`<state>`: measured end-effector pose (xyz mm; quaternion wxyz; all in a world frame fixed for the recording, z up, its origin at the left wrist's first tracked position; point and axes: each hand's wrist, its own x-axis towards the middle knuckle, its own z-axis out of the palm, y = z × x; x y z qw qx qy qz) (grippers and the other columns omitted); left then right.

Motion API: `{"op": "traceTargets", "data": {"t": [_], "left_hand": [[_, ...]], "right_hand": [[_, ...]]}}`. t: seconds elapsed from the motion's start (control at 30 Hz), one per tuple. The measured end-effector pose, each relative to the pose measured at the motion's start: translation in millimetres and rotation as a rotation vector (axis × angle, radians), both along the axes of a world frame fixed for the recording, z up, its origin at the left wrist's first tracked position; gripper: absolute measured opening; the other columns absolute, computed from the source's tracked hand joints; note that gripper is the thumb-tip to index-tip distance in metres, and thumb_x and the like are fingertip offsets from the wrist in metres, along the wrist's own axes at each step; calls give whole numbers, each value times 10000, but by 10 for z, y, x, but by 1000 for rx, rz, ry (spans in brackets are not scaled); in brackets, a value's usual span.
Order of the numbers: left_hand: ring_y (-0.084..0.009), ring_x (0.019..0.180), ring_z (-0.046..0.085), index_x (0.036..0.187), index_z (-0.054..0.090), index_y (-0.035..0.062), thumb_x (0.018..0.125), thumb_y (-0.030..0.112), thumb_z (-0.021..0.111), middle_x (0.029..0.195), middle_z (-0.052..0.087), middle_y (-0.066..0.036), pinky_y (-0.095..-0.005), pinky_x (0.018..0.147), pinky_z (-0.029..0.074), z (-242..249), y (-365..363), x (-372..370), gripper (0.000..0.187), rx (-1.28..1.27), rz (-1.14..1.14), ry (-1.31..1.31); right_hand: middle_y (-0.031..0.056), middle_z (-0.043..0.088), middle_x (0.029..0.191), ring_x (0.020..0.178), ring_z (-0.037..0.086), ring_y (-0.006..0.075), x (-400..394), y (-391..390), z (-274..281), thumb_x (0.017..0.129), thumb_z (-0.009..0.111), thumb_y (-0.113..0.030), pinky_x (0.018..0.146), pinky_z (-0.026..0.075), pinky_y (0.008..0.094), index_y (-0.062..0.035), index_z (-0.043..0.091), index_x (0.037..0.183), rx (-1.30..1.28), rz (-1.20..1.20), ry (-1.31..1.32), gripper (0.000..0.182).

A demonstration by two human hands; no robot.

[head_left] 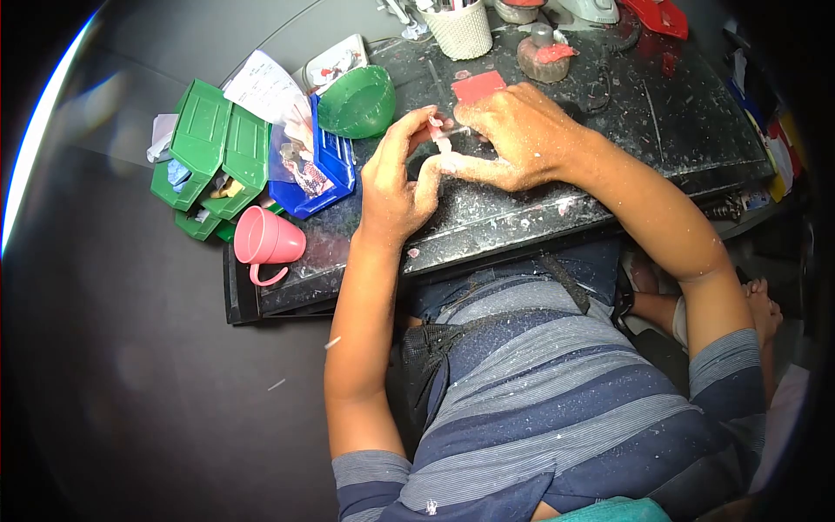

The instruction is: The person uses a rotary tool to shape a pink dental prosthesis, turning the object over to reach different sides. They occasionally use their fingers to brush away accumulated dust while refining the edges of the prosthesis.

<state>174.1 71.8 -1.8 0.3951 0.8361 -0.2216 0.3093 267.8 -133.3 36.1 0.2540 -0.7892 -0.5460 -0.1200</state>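
My left hand [398, 178] pinches a small pink-and-white piece [442, 137] between thumb and fingers above the dark, dust-covered desk. Close beside it, my right hand [517, 139] has its fingers curled, and its thumb reaches across to meet the left thumb. Something thin and greyish shows between the hands, but I cannot make out what the right fingers hold. White dust coats the right thumb. A flat red sheet [478, 87] shows just past the right knuckles. Left of the hands, a green bowl [357, 102] leans over a blue bin [323, 196].
Green stacked bins [198, 130], a paper slip [265, 87] and a pink cup [277, 237] stand at the left. A white woven basket [458, 33] and a round pot with a grey knob [541, 59] are at the back. Another person's hand [762, 304] shows at the right.
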Motion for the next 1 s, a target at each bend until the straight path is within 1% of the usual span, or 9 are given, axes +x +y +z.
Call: {"op": "traceTargets", "data": {"t": [0.23, 0.3, 0.4, 0.53, 0.63, 0.7, 0.83, 0.9, 1.0], "left_hand": [[-279, 1194, 694, 1367, 576, -59, 883, -77, 678, 1279, 677, -183, -395, 1038, 560, 22, -26, -23, 495, 35, 46, 8], [-274, 1190, 696, 1358, 589, -57, 879, -76, 680, 1279, 680, -180, -392, 1034, 563, 25, -19, -19, 488, 40, 45, 3], [-268, 1182, 700, 1346, 606, -57, 869, -78, 678, 1280, 683, -177, -388, 1028, 567, 38, -16, -11, 483, 72, 48, -10], [-270, 1174, 704, 1342, 610, -59, 853, -93, 664, 1281, 683, -181, -382, 1025, 569, 52, -45, -24, 493, 80, 49, -25], [-271, 1173, 704, 1347, 606, -59, 853, -95, 658, 1280, 682, -184, -383, 1026, 568, 53, -39, -29, 498, 79, 63, -28], [-272, 1174, 704, 1348, 605, -59, 852, -95, 658, 1284, 680, -187, -384, 1026, 568, 38, -21, -10, 500, 85, 58, -32], [-273, 1180, 701, 1363, 592, -59, 866, -88, 661, 1297, 670, -191, -388, 1030, 565, 17, -22, -5, 503, 63, 41, -26], [-275, 1188, 697, 1369, 585, -61, 875, -84, 661, 1302, 667, -189, -389, 1035, 561, 9, -37, -11, 500, 19, 18, -12], [-278, 1202, 690, 1382, 569, -67, 891, -76, 663, 1307, 663, -185, -391, 1044, 554, 7, -28, -18, 500, -1, -1, -1]], "right_hand": [[250, 690, 780, 812, 686, 426, 23, -3, 7, 955, 600, -606, 790, 517, 504, 43, 740, 958, -37, 48, 29, 664], [251, 688, 777, 779, 680, 427, 37, 12, -28, 958, 599, -603, 784, 511, 507, 44, 737, 943, -1, -6, -50, 661], [252, 688, 779, 752, 675, 428, 14, -1, -47, 954, 599, -612, 779, 508, 508, 44, 730, 936, -27, 4, -50, 669], [253, 691, 788, 775, 679, 423, 34, 1, -6, 957, 592, -620, 780, 508, 504, 51, 730, 943, -54, 64, 32, 685], [252, 695, 785, 803, 682, 419, 32, 10, -24, 961, 590, -614, 794, 512, 498, 46, 737, 926, 54, 43, -59, 676], [249, 701, 806, 840, 683, 415, -1, -3, 22, 955, 597, -610, 812, 516, 495, 40, 741, 925, -82, -14, 15, 666], [247, 704, 818, 846, 684, 418, 29, -8, 39, 950, 600, -617, 825, 519, 495, 40, 742, 940, -77, 44, 31, 672], [246, 707, 818, 850, 685, 418, 39, -3, 35, 949, 598, -625, 832, 517, 496, 43, 746, 953, 49, 67, -14, 684], [250, 704, 799, 818, 686, 423, 35, 1, 18, 935, 614, -628, 824, 520, 494, 44, 745, 948, 9, 33, -14, 685]]}}
